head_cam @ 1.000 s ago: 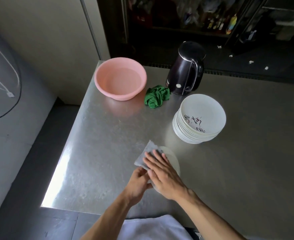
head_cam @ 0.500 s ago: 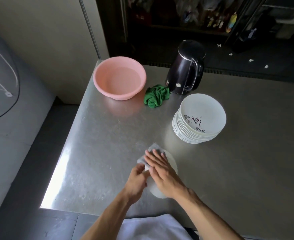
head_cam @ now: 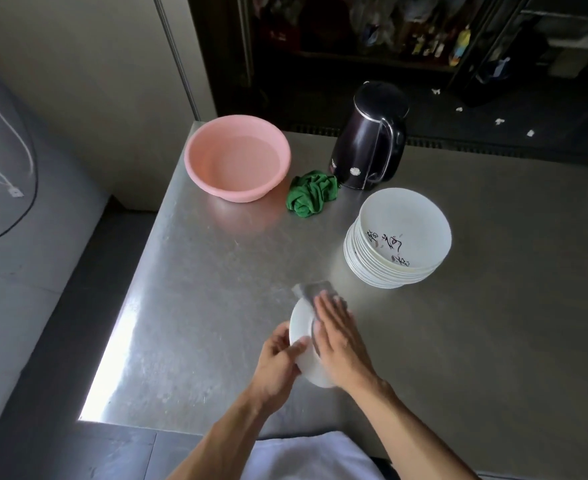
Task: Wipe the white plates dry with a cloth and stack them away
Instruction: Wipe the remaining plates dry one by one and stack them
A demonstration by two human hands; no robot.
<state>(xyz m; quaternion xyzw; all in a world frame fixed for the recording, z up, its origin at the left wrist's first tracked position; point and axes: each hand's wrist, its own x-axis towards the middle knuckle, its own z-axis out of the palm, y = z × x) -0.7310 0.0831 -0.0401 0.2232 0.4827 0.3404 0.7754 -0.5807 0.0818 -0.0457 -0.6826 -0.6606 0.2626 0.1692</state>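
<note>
**Wiping under way, much of it covered**

Far left, a round pink plastic basin (head_cam: pixel 237 157) is sitting on the brushed steel surface (head_cam: pixel 199 306). Near the front edge, the left hand (head_cam: pixel 278 362) is gripping the smooth round white plate (head_cam: pixel 303 341), fingers curling round its rim and holding it tilted on edge. Whether its lower edge is touching the surface is unclear. A crumpled green cloth (head_cam: pixel 311 197) is lying beyond. The right hand (head_cam: pixel 341 337), fingers straight and together, is pressing a soft grey cloth (head_cam: pixel 315 291) against the plate's far face, hiding most of it. A glossy black kettle (head_cam: pixel 372 140) is standing behind a stack of white plates (head_cam: pixel 372 271), which is showing rims only.
</note>
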